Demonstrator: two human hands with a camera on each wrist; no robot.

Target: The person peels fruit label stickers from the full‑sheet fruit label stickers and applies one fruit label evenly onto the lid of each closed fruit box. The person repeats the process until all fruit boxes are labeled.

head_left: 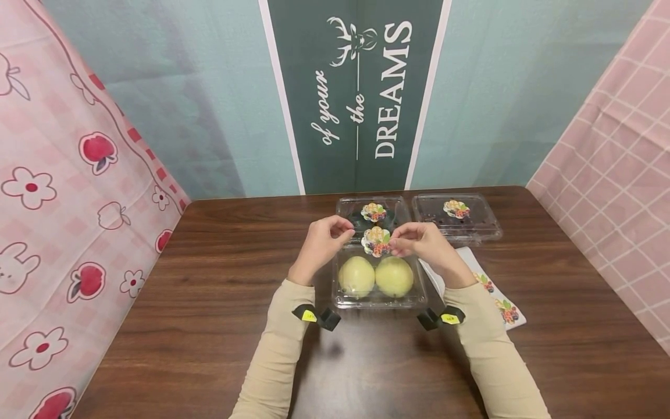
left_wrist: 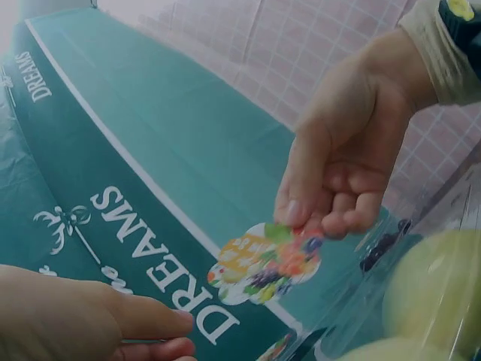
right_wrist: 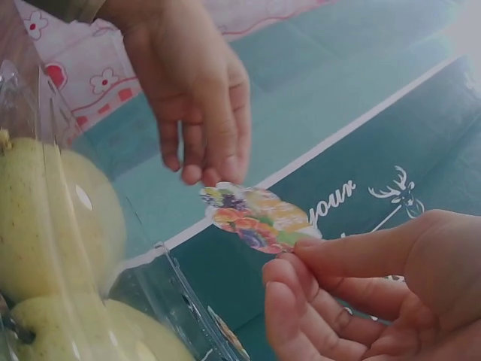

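Note:
A scalloped fruit sticker [head_left: 376, 241] is pinched at its right edge between the thumb and fingers of my right hand [head_left: 426, 247]. My left hand [head_left: 321, 244] hovers by the sticker's other side, thumb and forefinger close to each other and apart from it in the left wrist view. Below the sticker stands a clear plastic box [head_left: 379, 302] with two round yellow-green fruits, which look like pears [right_wrist: 56, 218]. The right wrist view shows the sticker [right_wrist: 255, 218] tilted, its printed face visible.
Behind, a second clear box [head_left: 342, 205] has dark contents and a similar sticker on top. Another stickered box [head_left: 484, 224] stands at the back right. A white sticker sheet [head_left: 468, 256] lies partly under my right forearm. Curtains [head_left: 209, 116] border the wooden table [head_left: 220, 279].

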